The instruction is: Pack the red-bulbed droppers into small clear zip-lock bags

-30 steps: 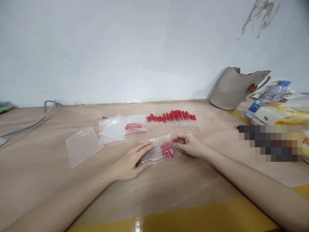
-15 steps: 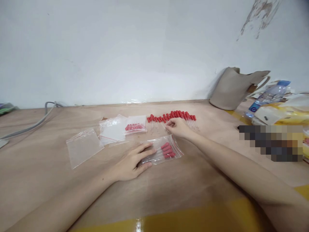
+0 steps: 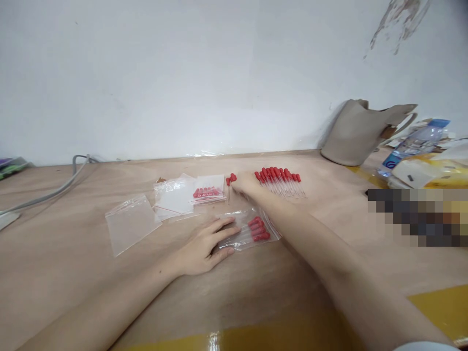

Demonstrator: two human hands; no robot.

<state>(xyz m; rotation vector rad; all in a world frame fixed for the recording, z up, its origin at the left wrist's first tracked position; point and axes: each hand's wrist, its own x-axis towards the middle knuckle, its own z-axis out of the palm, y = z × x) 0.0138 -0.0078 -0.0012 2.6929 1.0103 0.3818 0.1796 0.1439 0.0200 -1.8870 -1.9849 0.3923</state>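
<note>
My left hand lies with fingers spread on a clear zip bag, which holds several droppers with red bulbs. My right hand reaches over the left part of a row of loose glass droppers; its fingers are hidden and blurred, so what they grip does not show. Red bulbs peek out just left of it. To its right, the row of droppers lies side by side, bulbs toward the wall.
A filled bag of red-bulbed droppers lies beside white bags, with a flat clear bag farther left. A grey cable runs at left. A beige container, a water bottle and a yellow-white package stand right.
My right hand has moved left along the row, from its middle to its left end, covering droppers there. My left hand stays on the bag. The view has shifted slightly.
</note>
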